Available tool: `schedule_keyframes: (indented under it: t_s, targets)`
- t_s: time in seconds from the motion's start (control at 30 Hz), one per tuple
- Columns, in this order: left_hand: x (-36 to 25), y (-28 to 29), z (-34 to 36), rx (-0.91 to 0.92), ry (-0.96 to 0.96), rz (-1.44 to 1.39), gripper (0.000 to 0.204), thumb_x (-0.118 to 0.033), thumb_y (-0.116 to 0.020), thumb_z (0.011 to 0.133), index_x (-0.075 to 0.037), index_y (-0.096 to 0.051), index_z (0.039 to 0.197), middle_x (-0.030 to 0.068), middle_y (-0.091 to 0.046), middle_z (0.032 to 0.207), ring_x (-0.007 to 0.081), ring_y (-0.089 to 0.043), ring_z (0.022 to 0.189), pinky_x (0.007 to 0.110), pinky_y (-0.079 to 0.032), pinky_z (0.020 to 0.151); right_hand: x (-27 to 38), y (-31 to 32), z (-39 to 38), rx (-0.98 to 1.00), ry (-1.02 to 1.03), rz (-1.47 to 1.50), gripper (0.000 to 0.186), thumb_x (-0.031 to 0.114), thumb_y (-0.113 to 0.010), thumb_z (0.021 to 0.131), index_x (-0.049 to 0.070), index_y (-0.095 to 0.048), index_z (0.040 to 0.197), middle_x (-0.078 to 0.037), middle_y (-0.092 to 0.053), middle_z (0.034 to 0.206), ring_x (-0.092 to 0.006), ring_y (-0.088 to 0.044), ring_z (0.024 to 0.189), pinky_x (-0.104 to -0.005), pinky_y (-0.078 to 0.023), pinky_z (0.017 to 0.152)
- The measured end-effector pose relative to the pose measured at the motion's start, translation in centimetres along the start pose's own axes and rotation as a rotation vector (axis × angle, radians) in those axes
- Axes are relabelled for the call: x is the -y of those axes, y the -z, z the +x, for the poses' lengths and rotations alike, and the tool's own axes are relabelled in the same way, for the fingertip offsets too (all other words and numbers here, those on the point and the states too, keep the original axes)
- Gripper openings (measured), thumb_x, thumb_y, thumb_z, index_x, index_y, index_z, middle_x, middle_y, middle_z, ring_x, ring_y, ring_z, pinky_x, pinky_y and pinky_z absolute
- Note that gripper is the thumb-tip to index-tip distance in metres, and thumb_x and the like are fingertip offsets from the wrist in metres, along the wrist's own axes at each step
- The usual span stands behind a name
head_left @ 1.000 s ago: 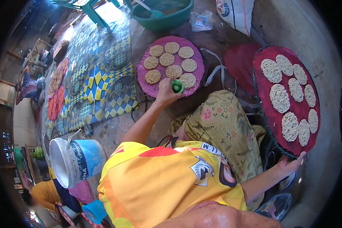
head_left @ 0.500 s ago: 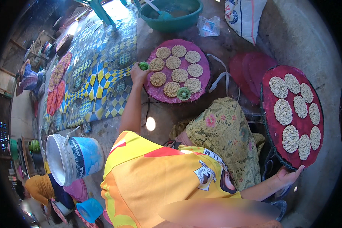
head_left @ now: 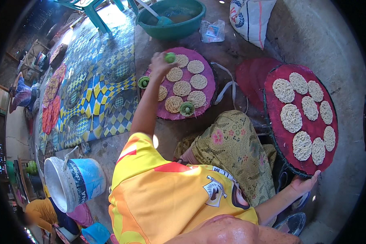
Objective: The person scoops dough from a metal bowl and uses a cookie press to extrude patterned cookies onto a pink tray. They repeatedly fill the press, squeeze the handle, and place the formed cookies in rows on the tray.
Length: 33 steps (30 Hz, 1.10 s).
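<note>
My left hand [head_left: 162,63] is closed on a small green cup-like piece [head_left: 170,57] over the upper left of a round pink tray [head_left: 175,116], which holds several flat round noodle cakes [head_left: 198,81]. Two more green pieces sit on that tray, one at its left edge [head_left: 143,82], another near its front [head_left: 187,109]. My right hand [head_left: 303,183] grips the lower rim of a dark red round tray [head_left: 274,122], tilted up at my right, with several pale noodle cakes [head_left: 291,118] on it.
A green basin [head_left: 171,28] with a scoop, a plastic packet [head_left: 211,31] and a white sack [head_left: 252,20] lie beyond. Dark red discs [head_left: 248,85] lie behind the raised tray. A checked mat [head_left: 91,97], a bucket [head_left: 79,181] and two other people [head_left: 22,95] [head_left: 44,213] are leftward.
Green pieces have been left at the pink tray's front and then its left edge. My left hand has moved up toward the tray's far side. My right hand still holds the red tray.
</note>
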<state>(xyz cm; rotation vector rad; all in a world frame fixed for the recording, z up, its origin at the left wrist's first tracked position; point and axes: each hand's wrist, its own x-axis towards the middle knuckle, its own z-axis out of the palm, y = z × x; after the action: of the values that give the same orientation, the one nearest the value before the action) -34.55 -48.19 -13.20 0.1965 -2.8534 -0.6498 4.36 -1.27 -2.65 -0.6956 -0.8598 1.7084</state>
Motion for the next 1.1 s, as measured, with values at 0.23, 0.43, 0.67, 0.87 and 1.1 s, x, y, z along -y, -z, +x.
schedule_keyframes:
  t_s: [0.23,0.43,0.67,0.87,1.1]
  targets:
    - [-5.3,-8.1,5.7,0.07,-0.109,-0.1,0.082,-0.05,-0.078,0.053,-0.025,-0.046,0.125,0.0153,-0.041,0.123,0.0327,-0.035,0.12,0.052,-0.03,0.095,-3.3,-2.5,-1.6,0.114,-0.297,0.03,0.054,0.033,-0.053,0.087,0.001,-0.039,0.128,-0.015,-0.046,0.127,-0.0292,-0.049,0.111,-0.0441,-0.042,0.092]
    - [-6.4,-9.4,6.0,0.142,-0.15,0.014,0.084,-0.054,-0.074,0.057,-0.021,-0.043,0.128,0.0131,-0.039,0.126,0.0345,-0.033,0.121,0.061,-0.025,0.095,-6.7,-4.0,-2.0,0.16,-0.401,0.07,0.055,0.03,-0.054,0.086,0.005,-0.036,0.131,-0.014,-0.043,0.13,-0.0309,-0.044,0.116,-0.0475,-0.036,0.096]
    - [-2.2,-1.6,0.1,0.281,0.159,-1.26,0.087,-0.07,-0.047,0.075,-0.003,-0.038,0.131,0.0168,-0.045,0.126,0.0275,-0.042,0.116,0.043,-0.027,0.1,-15.1,-10.5,-3.0,0.555,-0.536,0.066,0.055,0.022,-0.06,0.082,0.01,-0.037,0.131,-0.008,-0.044,0.128,-0.0266,-0.042,0.118,-0.0472,-0.035,0.098]
    - [4.2,3.6,-8.1,0.086,0.398,-1.63,0.078,-0.064,-0.032,0.086,0.002,-0.036,0.127,0.0152,-0.05,0.121,0.0249,-0.048,0.112,0.038,-0.033,0.099,-25.5,-17.0,-9.3,0.688,-0.854,0.216,0.042,0.012,-0.055,0.086,0.012,-0.04,0.126,-0.007,-0.049,0.122,-0.0235,-0.046,0.112,-0.0442,-0.038,0.095]
    - [10.5,0.8,-10.3,-0.463,0.382,-1.351,0.063,-0.045,-0.034,0.094,0.012,-0.041,0.12,0.0143,-0.055,0.111,0.0197,-0.054,0.099,0.031,-0.041,0.088,-32.1,-16.8,-12.5,1.048,-0.529,-0.319,0.047,0.015,-0.054,0.087,0.01,-0.04,0.131,-0.012,-0.046,0.123,-0.025,-0.046,0.113,-0.0322,-0.036,0.095]
